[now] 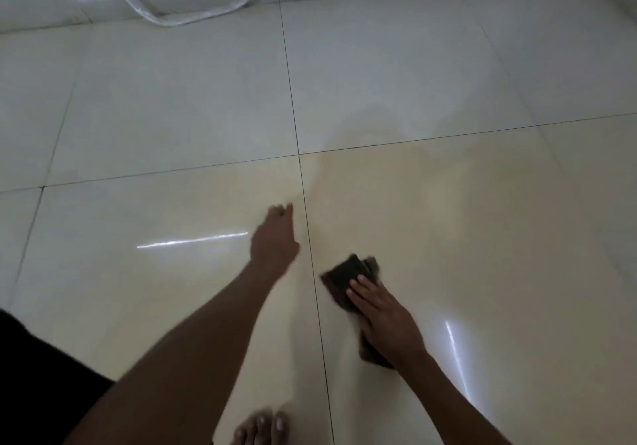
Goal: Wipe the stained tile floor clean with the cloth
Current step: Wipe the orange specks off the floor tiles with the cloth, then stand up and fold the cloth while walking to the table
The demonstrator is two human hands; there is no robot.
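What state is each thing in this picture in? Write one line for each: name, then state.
cloth: dark, crumpled, flat on the floor under the right hand.
right hand: fingers straight, pressing on the cloth.
left hand: open, fingertips down on the tile.
tile floor: glossy, with a faint smeared patch beyond the cloth.
clear hose: looped by the wall.

Dark crumpled cloth lies flat on the glossy cream tile floor, just right of a grout line
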